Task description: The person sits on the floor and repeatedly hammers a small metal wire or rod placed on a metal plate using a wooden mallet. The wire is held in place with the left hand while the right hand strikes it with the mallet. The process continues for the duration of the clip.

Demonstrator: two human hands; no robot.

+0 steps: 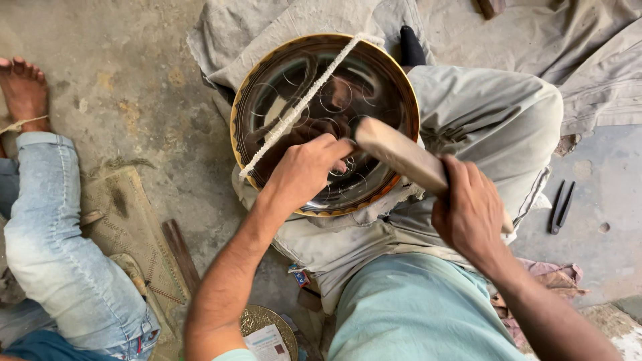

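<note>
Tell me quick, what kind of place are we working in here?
Probably a floor-level metal craft workshop. The person sits on bare concrete floor with a round dark metal plate in the lap, a wooden mallet in the right hand, and black pliers lying nearby.

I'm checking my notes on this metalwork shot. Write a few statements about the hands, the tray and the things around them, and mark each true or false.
1. The right hand grips a wooden mallet. True.
2. The left hand lies flat on the floor. False: it rests inside the round metal tray, fingers curled as if pinching something too small to make out.
3. A white cord runs across the tray. True.
4. The tray stands on a workbench. False: it is propped against the person's knee.
5. A dark pair of pliers lies on the floor to the right. True.
6. Nobody else is in view. False: another person's jeans-clad leg shows at left.
</note>
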